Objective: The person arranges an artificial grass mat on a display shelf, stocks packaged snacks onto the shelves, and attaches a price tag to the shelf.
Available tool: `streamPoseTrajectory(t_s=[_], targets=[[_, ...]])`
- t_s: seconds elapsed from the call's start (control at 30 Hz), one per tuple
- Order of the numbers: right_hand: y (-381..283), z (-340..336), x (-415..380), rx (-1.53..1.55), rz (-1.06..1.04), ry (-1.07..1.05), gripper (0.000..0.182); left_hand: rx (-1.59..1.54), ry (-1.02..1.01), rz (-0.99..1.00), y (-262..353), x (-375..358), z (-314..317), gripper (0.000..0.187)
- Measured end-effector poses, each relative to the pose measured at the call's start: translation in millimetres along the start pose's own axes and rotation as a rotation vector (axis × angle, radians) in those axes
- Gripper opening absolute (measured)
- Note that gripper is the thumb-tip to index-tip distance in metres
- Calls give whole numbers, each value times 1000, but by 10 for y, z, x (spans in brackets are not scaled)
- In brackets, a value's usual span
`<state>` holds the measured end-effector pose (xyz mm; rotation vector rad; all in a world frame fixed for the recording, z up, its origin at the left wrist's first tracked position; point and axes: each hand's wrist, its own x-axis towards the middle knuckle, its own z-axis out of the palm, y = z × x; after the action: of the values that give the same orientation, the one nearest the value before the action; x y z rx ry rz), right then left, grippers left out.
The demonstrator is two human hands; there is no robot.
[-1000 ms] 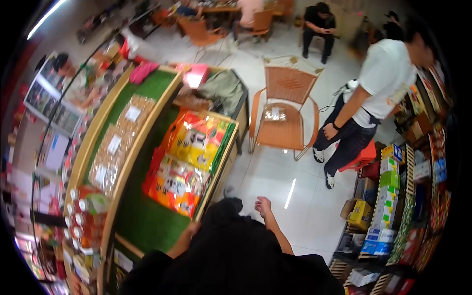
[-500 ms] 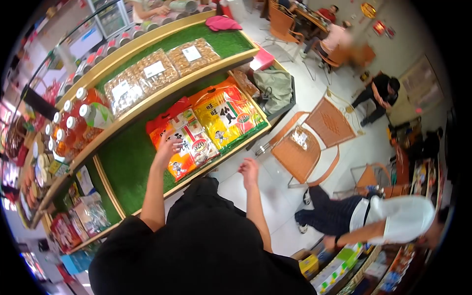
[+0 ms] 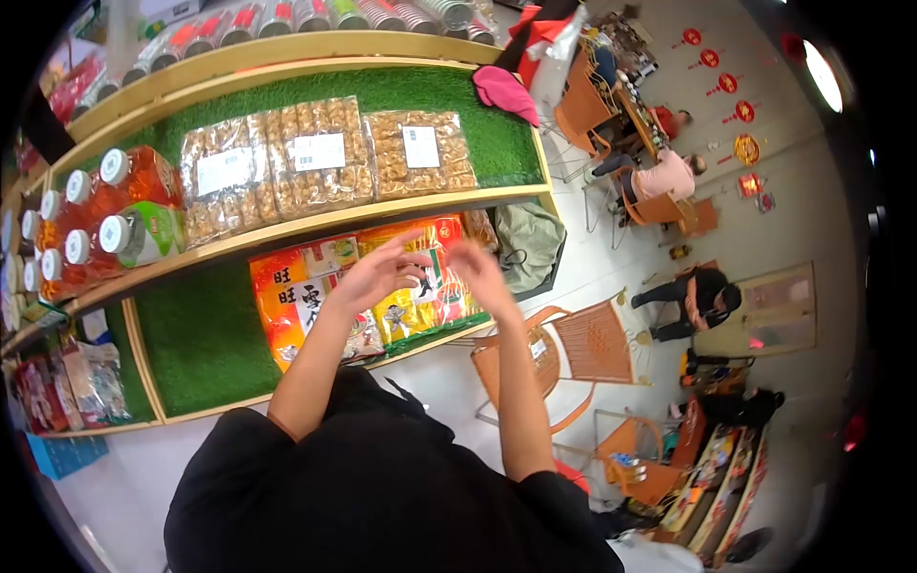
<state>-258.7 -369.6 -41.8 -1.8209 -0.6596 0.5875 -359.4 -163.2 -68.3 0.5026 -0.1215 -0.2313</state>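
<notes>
My left hand (image 3: 382, 275) is raised over the lower shelf with its fingers stretched out and nothing in them. Under it lie a red and orange snack bag (image 3: 277, 310) and a yellow snack bag (image 3: 399, 317), side by side and partly covered by my hands and forearms in this view. Facing it, my right hand (image 3: 480, 279) hovers above the right part of the yellow bag, slightly blurred, fingers apart and holding nothing. On the tier above lie several clear packs of brown clustered snacks (image 3: 325, 177) with white labels.
Bottles with white caps (image 3: 91, 205) stand at the left end of the upper tier. A pink cloth item (image 3: 506, 94) hangs over its right corner. A grey-green bag (image 3: 528, 246) sits beyond the shelf end, near woven chairs (image 3: 597, 342). People (image 3: 702, 301) are farther right.
Both hands have moved up and closer together over the snack bags. My view has turned and come nearer the shelf; the person in white at lower right is mostly out of view.
</notes>
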Motion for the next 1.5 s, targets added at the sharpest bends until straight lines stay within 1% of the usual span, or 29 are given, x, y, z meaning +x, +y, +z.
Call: streamPoseTrajectory(t_s=[0.03,0.1,0.17,0.23,0.27,0.33,0.37,0.43,0.47,0.5,0.57,0.6,0.67,0.73,0.8,0.9,0.97,1.0,1.03,1.1,1.17,1.2,1.23,1.27,1.3,1.37,1.43,1.47,1.5], targets=[[-329,-117,323,-48,-73,32,26,-32,9,21,1,95,14,53],[-872,-164,885,-317,-183,196,26,-246,-19,-37,17,259,76,53],[-902,-264,1551,-421,-318,194,30,-441,-29,2,39,377,90,53],[-1022,-226,2073,-567,-442,113,34,-563,-74,74,53,472,46,53],[-1005,-166,2272,-563,-441,96,34,-570,-64,86,58,478,8,53],[-979,-64,2572,-714,-327,46,38,-624,-99,176,113,544,-42,54],[-953,-34,2644,-717,-330,42,38,-625,-101,180,146,561,-75,54],[-874,-3,2756,-945,-108,-106,41,-612,-48,105,197,568,-164,55],[-873,-14,2750,-957,-45,-177,41,-561,-14,76,243,559,-151,57],[-837,-32,2700,-952,-29,-181,41,-571,-6,67,247,579,-173,57],[-780,-79,2474,-1025,-307,-30,40,-512,-38,25,214,619,-223,58],[-837,-101,2335,-1020,-289,-29,40,-462,-2,-8,223,632,-193,59],[-1057,-146,2002,-1104,-614,191,35,-485,4,-25,209,656,-146,58],[-1330,-178,1590,-1075,-654,240,35,-565,-24,-14,121,720,-207,61],[-1435,-194,1162,-1073,-630,229,36,-618,-21,-24,115,739,-122,63],[-1283,-185,536,-1035,-616,246,37,-740,-31,-39,83,732,0,65],[-1120,-135,105,-851,-565,276,33,-810,109,-4,121,680,152,65],[-1037,-86,-85,-790,-532,333,33,-809,107,-13,45,692,59,63],[-964,-26,-229,-729,-495,397,32,-905,104,-46,-4,676,-28,61],[-787,27,-412,-659,-362,438,39,-614,263,-34,-210,625,-266,59],[-628,74,-482,-574,-129,447,44,-601,245,-163,-335,579,-164,58],[-522,68,-521,-567,-62,424,48,-494,282,-116,-421,566,-111,58],[-451,46,-560,-552,-37,485,48,-378,304,-54,-462,601,-89,59],[-388,18,-632,-600,6,477,48,-438,301,-92,-555,637,-129,58],[-330,-22,-733,-647,52,465,49,-412,291,-149,-655,655,-178,58],[-117,-162,-986,-581,88,564,50,-337,337,-334,-914,720,-301,57],[285,-269,-1269,-33,162,841,53,-265,380,-514,-1209,770,-382,57],[564,-308,-1426,217,223,908,56,-224,401,-599,-1345,807,-385,57],[754,-374,-1596,226,233,951,56,-138,385,-688,-1436,844,-302,57]])
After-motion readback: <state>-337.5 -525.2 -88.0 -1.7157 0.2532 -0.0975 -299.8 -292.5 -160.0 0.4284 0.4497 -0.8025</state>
